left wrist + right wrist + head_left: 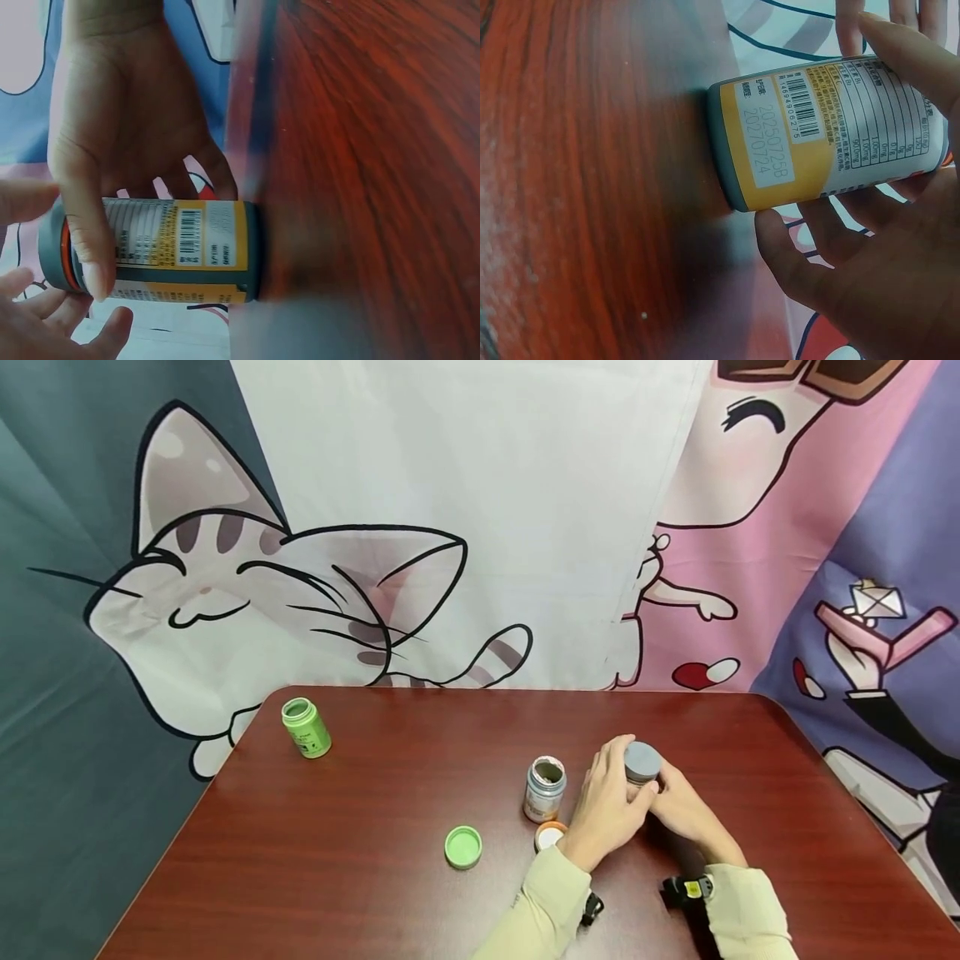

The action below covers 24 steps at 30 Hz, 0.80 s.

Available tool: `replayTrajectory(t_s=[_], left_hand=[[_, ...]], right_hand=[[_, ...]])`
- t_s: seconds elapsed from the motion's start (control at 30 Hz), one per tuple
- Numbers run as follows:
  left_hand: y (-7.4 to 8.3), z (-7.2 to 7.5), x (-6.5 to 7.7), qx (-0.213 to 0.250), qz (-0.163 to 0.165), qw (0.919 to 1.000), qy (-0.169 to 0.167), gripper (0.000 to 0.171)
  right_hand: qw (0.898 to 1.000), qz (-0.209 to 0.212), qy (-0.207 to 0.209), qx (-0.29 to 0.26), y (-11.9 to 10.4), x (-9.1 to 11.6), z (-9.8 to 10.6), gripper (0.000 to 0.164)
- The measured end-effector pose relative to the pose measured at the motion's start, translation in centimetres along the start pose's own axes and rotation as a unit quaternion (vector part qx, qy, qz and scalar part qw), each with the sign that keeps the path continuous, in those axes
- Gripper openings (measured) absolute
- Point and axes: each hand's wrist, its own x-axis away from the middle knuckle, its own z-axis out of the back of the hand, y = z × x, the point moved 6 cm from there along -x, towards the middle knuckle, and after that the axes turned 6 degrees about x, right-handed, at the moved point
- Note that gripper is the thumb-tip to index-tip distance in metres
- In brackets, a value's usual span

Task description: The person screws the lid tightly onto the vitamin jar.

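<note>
Both hands are at a supplement bottle with a yellow-and-white label, a dark base and a grey lid. An orange ring shows under the lid in the left wrist view. My right hand grips the bottle's body, its thumb across the label and its fingers on the far side. Up at the lid, my left hand has its fingers curled about the rim. The bottle stands upright with its base right at the tabletop. Just left of the hands stands an open grey-blue bottle.
An orange-rimmed lid with a white inside lies beside the left wrist. Farther left is a green lid. An open green bottle stands near the far left corner of the brown table. A printed cloth hangs behind.
</note>
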Motion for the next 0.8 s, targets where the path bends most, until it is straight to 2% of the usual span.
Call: replayTrajectory(t_s=[0.17, 0.27, 0.37, 0.47, 0.57, 0.7, 0.8], left_hand=[[0.5, 0.1, 0.0, -0.063, -0.023, 0.9974, 0.026, 0.063], [0.6, 0.2, 0.0, -0.072, -0.021, 0.9965, 0.037, 0.064], [0.2, 0.2, 0.1, -0.039, 0.001, 0.9982, 0.044, 0.067], [-0.2, 0.3, 0.2, 0.015, 0.025, 0.9985, 0.045, 0.069], [-0.5, 0.3, 0.1, 0.052, 0.035, 0.9970, 0.047, 0.069], [-0.5, 0.3, 0.0, 0.047, 0.028, 0.9976, 0.043, 0.063], [-0.3, 0.2, 0.0, 0.041, 0.025, 0.9983, 0.032, 0.059]], right_hand=[[1.000, 0.006, -0.004, -0.008, 0.0, -0.2, 0.0, 0.053], [1.000, 0.013, -0.001, -0.006, 0.0, -0.3, 0.1, 0.053], [1.000, 0.017, -0.001, -0.008, 0.0, -0.3, 0.0, 0.052], [1.000, 0.020, -0.001, -0.020, -0.1, -0.4, 0.0, 0.052], [0.999, 0.028, -0.001, -0.019, -0.2, -0.4, -0.1, 0.053], [0.999, 0.031, 0.005, -0.006, -0.1, -0.4, -0.1, 0.054], [1.000, 0.018, 0.005, -0.006, 0.0, -0.3, 0.0, 0.055]])
